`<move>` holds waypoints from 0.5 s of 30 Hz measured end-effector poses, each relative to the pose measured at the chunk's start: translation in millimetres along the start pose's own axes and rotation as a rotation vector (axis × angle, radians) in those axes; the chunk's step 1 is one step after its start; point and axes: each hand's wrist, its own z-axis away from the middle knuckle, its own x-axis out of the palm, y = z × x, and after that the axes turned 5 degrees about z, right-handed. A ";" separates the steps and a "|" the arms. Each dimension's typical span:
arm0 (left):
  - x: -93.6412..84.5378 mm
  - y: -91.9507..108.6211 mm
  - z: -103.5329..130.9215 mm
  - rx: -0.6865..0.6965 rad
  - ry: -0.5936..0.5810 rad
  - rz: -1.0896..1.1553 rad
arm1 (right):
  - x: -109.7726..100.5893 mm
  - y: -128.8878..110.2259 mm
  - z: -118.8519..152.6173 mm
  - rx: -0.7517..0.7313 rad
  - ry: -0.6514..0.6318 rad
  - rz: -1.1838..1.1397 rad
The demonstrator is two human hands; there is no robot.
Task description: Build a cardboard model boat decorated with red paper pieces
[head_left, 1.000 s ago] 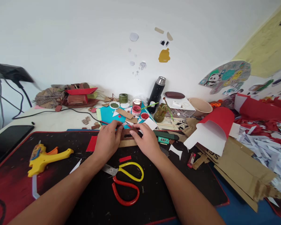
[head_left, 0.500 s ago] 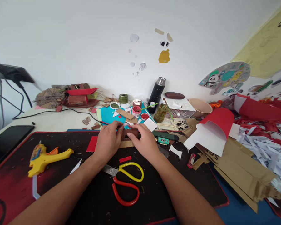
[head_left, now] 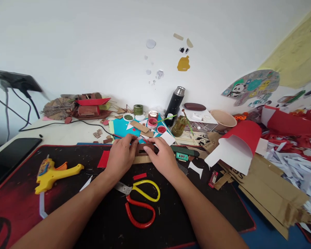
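Both hands meet over a small brown cardboard piece (head_left: 142, 150) near the middle of the black mat. My left hand (head_left: 122, 154) grips its left side, thumb and fingers pressed together. On the right side, my right hand (head_left: 162, 156) holds it between thumb and curled fingers. A tan strip (head_left: 142, 159) shows along its lower edge. Scissors (head_left: 137, 199) with yellow and red handles lie below the hands. Beside my left hand is a ribbed red piece (head_left: 103, 159), and a smaller red strip (head_left: 140, 176) lies above the scissors.
A yellow glue gun (head_left: 55, 173) lies left on the mat (head_left: 176, 221). Paint jars (head_left: 152, 122), a black flask (head_left: 175, 100) and a brush jar (head_left: 179, 126) stand behind. A red and white paper piece (head_left: 238, 147), cardboard (head_left: 272, 190) and paper scraps are at right.
The view has shifted slightly, so the surroundings appear a little farther right. My hands keep nearly the same grip on the brown piece.
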 end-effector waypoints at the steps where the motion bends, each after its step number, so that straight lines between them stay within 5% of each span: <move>1: 0.1 0.3 0.2 -0.002 -0.001 0.004 | 0.2 0.7 0.3 -0.009 0.002 0.009; 9: -11.5 -6.5 -8.3 -0.049 0.059 0.044 | -4.5 -0.8 -1.5 -0.060 0.097 -0.081; 15: -67.0 -18.9 -25.5 -0.155 0.444 0.210 | -9.8 -20.1 1.4 -0.078 0.193 -0.249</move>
